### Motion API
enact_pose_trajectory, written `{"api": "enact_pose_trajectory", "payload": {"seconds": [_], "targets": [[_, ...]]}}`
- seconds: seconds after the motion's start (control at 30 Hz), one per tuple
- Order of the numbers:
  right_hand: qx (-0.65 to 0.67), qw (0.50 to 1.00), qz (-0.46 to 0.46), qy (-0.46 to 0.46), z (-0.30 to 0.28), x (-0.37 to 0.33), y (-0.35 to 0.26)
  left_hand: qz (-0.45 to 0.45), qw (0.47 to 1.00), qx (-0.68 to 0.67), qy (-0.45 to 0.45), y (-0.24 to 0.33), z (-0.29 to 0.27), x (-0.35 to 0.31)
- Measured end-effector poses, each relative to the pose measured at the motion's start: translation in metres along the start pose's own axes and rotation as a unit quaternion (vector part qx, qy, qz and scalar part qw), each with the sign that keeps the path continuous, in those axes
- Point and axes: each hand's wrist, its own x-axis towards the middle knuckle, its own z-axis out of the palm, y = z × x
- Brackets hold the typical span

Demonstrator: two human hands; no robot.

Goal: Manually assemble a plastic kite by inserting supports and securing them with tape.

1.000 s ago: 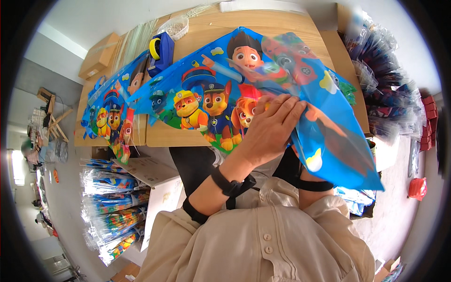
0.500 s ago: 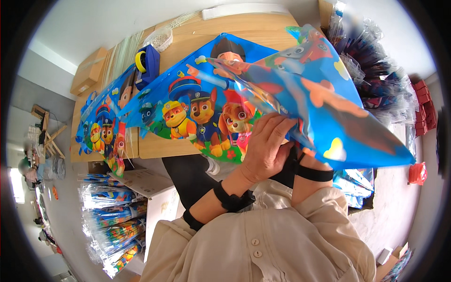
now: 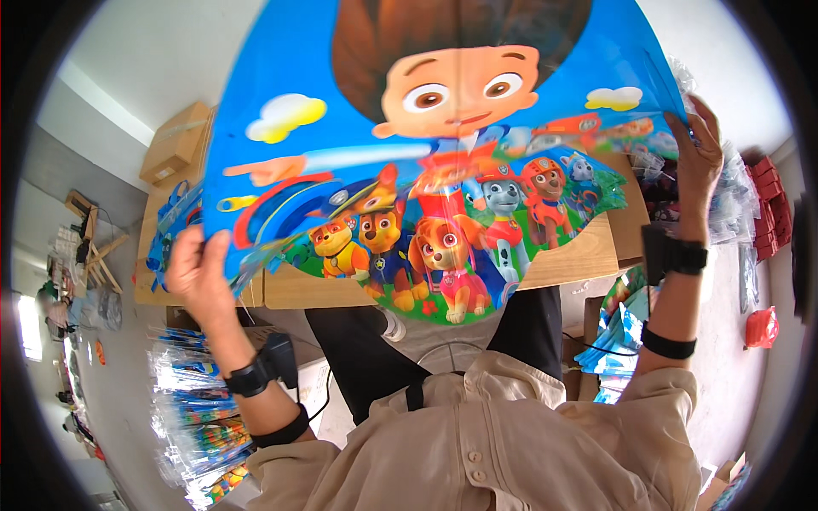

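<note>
A large blue kite (image 3: 477, 162) with printed cartoon characters is spread wide between my hands, above the wooden table. Its upper part bulges up toward me, and its lower part hangs down to a rounded tip over the table's near edge. At its left corner, my left hand (image 3: 200, 271) pinches the edge between thumb and fingers. The right corner is gripped by my right hand (image 3: 701, 157), raised higher than the left. Most of the tabletop is hidden behind the kite.
Another blue printed kite (image 3: 170, 226) lies at the table's left end, near a cardboard box (image 3: 176, 143). Bundles of plastic-wrapped printed kites (image 3: 200, 400) hang at lower left. More blue packs (image 3: 615, 341) stand at lower right. The wooden table (image 3: 567, 262) shows below the kite.
My hands have moved from close together to far apart. The kite, folded over on the right before, is now lifted and opened out flat across the view.
</note>
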Motion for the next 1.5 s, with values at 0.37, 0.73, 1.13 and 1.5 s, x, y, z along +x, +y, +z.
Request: {"api": "enact_pose_trajectory", "payload": {"seconds": [0.37, 0.73, 1.13, 1.5], "targets": [[0.083, 0.839, 0.115, -0.525, 0.075, -0.107, 0.037, -0.063, 0.885, 0.382, -0.258, -0.115, 0.039, -0.004], [-0.157, 0.919, 0.062, -0.356, 0.194, -0.136, 0.04, 0.068, 0.836, 0.506, -0.199, -0.199, 0.127, 0.045], [0.111, 0.879, -0.079, -0.457, 0.195, -0.19, -0.154, 0.084, 0.804, 0.53, -0.255, -0.233, 0.145, 0.04], [0.115, 0.797, -0.11, -0.583, 0.194, -0.23, -0.203, -0.062, 0.878, 0.456, 0.13, -0.241, -0.07, 0.065]]}}
